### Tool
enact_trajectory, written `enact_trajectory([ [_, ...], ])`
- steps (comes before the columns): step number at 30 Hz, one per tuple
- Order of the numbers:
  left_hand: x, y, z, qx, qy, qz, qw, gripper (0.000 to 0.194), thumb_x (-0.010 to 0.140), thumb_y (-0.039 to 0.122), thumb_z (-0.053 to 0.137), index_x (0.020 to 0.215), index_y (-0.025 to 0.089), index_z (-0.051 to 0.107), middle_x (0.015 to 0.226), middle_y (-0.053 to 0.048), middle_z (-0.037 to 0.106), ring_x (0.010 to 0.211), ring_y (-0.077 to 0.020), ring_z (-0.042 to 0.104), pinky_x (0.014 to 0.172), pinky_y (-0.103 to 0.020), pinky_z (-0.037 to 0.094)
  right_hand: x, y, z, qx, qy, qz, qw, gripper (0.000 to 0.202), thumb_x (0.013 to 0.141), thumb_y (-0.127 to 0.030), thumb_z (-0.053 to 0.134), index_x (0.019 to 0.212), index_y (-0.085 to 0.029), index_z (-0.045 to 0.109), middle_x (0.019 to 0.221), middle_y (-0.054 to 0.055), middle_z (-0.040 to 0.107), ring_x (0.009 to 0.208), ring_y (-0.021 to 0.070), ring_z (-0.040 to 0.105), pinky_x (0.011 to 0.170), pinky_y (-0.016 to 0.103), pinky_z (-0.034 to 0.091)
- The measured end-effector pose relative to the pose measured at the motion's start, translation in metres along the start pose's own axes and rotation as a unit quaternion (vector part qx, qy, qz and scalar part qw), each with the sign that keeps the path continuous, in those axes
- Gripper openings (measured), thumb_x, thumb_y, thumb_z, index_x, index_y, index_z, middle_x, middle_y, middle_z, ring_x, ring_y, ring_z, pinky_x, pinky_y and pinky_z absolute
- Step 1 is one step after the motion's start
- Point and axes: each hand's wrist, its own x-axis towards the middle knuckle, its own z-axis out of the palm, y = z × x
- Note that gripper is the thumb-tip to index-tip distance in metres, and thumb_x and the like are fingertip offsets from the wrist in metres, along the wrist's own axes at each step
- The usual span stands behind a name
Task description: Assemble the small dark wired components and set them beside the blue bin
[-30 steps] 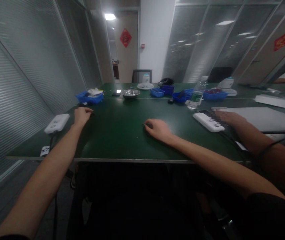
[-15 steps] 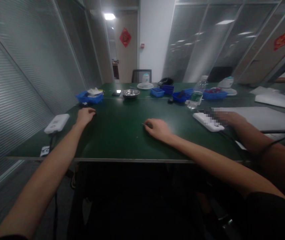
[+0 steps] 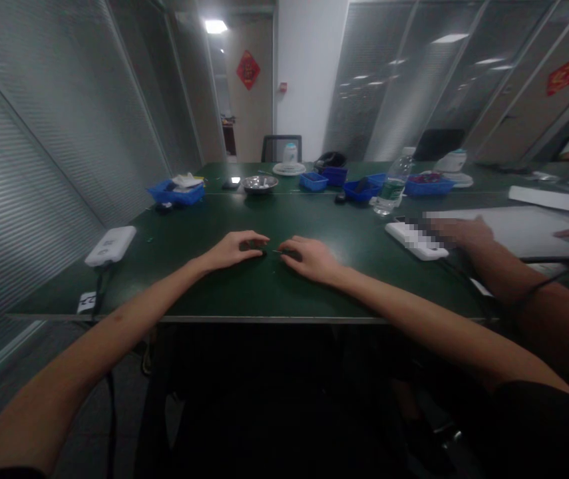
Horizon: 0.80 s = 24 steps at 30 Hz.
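My left hand is over the middle of the green table, thumb and fingers apart, with nothing visible in it. A dark spot, perhaps shadow, lies by its thumb tip. Facing it across a small gap, my right hand rests on the table with thumb and forefinger pinched. Between them sticks out a short thin pale piece, pointing left; it is too small to name. Off to the left lies a tiny green piece.
A white power bank-like box with a cable lies left. Further back are a blue tray, a metal bowl, a blue basket and a water bottle. At right, a co-worker's hand is by another white box.
My left hand has swung right from the table's left side to near my right hand, its fingers now apart. The tiny green piece shows at left. A second co-worker's hand appears at far right.
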Motion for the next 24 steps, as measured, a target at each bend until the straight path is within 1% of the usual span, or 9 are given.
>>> enact_trajectory([
  [3,-0.001,0.005,0.001,0.028,0.003,0.019,0.999,0.045,0.096,0.039,0.073,0.138,0.021,0.07,0.13,-0.012,0.071,0.107,-0.0236,0.067,0.092,-0.038,0.054,-0.001,-0.003,-0.002,-0.001,-0.011,-0.018,1.0,0.033,0.105,-0.036,0.057,0.133,-0.023,0.068,0.124,0.008,0.071,0.097,0.0206,0.068,0.082,0.03,0.047],
  [6,-0.002,0.002,-0.002,0.039,0.004,0.012,0.999,0.033,0.097,0.038,0.072,0.125,0.02,0.076,0.12,-0.011,0.073,0.103,-0.0235,0.067,0.09,-0.037,0.053,-0.001,-0.004,-0.003,-0.003,-0.021,-0.026,0.999,0.034,0.105,-0.036,0.057,0.134,-0.023,0.068,0.123,0.008,0.07,0.091,0.0191,0.066,0.078,0.03,0.046],
  [9,-0.002,0.0,-0.003,0.019,-0.006,0.009,1.0,0.026,0.098,0.037,0.071,0.116,0.02,0.079,0.113,-0.01,0.073,0.1,-0.0227,0.068,0.091,-0.037,0.053,-0.002,-0.004,-0.002,-0.007,-0.017,-0.041,0.999,0.034,0.106,-0.036,0.055,0.134,-0.022,0.068,0.121,0.008,0.07,0.094,0.0194,0.066,0.079,0.03,0.045],
  [13,-0.001,0.001,0.001,-0.005,-0.017,0.025,1.0,0.025,0.099,0.034,0.071,0.117,0.019,0.079,0.113,-0.01,0.074,0.101,-0.0221,0.068,0.094,-0.037,0.052,-0.002,-0.002,0.0,-0.004,-0.015,-0.058,0.998,0.034,0.107,-0.036,0.054,0.136,-0.024,0.067,0.122,0.007,0.069,0.095,0.0193,0.066,0.08,0.029,0.045],
  [19,0.001,0.003,0.005,-0.032,-0.019,0.04,0.999,0.022,0.098,0.034,0.073,0.112,0.019,0.081,0.11,-0.01,0.074,0.1,-0.0215,0.069,0.092,-0.036,0.052,-0.001,0.0,0.004,-0.019,-0.023,-0.065,0.997,0.036,0.108,-0.037,0.053,0.139,-0.025,0.065,0.122,0.007,0.068,0.096,0.0196,0.065,0.079,0.029,0.045],
  [24,0.002,0.002,0.008,-0.044,-0.018,0.043,0.998,0.022,0.097,0.035,0.075,0.11,0.019,0.082,0.11,-0.01,0.075,0.1,-0.0219,0.07,0.093,-0.036,0.053,-0.001,-0.001,0.003,-0.012,-0.026,-0.082,0.996,0.036,0.11,-0.037,0.05,0.141,-0.026,0.064,0.123,0.007,0.068,0.097,0.0197,0.066,0.08,0.029,0.046],
])
